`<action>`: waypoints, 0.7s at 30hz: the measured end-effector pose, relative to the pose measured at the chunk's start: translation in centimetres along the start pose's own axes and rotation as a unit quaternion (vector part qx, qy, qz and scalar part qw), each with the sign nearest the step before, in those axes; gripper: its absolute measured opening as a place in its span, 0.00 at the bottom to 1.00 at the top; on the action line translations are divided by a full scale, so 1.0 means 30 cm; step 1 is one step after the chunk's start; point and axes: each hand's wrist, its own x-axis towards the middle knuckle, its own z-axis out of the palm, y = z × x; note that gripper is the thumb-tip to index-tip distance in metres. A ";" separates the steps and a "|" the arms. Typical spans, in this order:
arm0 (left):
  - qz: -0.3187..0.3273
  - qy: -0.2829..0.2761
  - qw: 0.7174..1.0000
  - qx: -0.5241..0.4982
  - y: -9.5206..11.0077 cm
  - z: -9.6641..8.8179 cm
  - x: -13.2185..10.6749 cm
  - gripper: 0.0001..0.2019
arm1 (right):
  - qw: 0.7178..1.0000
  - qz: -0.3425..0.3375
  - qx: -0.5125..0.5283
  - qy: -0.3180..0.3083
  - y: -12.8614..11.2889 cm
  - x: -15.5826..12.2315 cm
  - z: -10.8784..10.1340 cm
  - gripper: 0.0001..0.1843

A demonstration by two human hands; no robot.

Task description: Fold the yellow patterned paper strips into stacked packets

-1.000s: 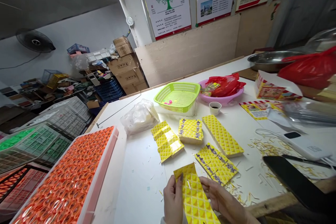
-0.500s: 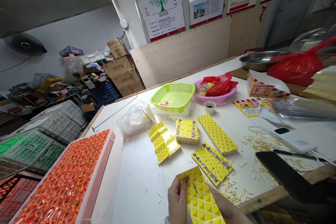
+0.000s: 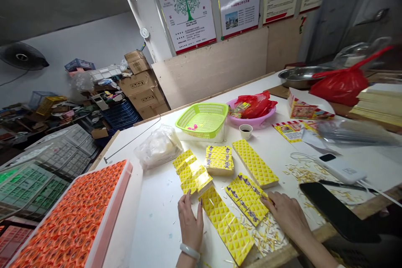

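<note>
Yellow packet strip [image 3: 226, 227] lies slantwise on the white surface [image 3: 153, 213], its far end just beside the left hand [image 3: 190, 226] and its near end reaching toward the near edge. The left hand stands on its side with the fingers close together, not pinching anything, and a white bangle [image 3: 189, 251] circles the wrist. Whether those fingers touch the strip, I cannot tell. The right hand [image 3: 287, 213] lies open to the right of the strip, fingers slightly spread, their tips resting on a blue-printed yellow sheet [image 3: 246, 203] without gripping it.

Farther off, a loose pile of yellow packets [image 3: 192, 177], a short stack [image 3: 219, 158] and a long quilted stack [image 3: 255, 163] sit in a row. Yellow shreds [image 3: 266, 234] are scattered around the right hand and across the right of the surface, where a phone [image 3: 336, 211], a white power bank [image 3: 341, 168] and a pen [image 3: 342, 185] lie.

On the far side stand a green basket [image 3: 201, 120], a small cup [image 3: 246, 131] and a pink bowl [image 3: 251, 113] holding a red bag. A bag of white contents [image 3: 158, 146] rests at the far left, and an orange-filled tray [image 3: 72, 217] runs along the left edge.
</note>
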 end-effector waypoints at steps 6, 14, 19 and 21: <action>-0.094 -0.068 0.973 -0.200 0.146 -0.012 -0.080 0.24 | 0.937 0.037 0.319 0.139 -0.094 -0.045 -0.076 0.17; -0.132 -0.118 0.902 -0.395 0.327 0.122 0.000 0.24 | 0.875 0.027 0.476 0.081 -0.209 -0.061 -0.073 0.13; -0.104 -0.168 0.905 -0.377 0.387 0.098 0.022 0.22 | 0.823 0.018 0.568 -0.008 -0.232 -0.029 -0.179 0.37; -0.121 -0.188 0.886 -0.407 0.415 0.088 0.001 0.24 | 0.799 0.001 0.600 -0.035 -0.274 -0.025 -0.226 0.35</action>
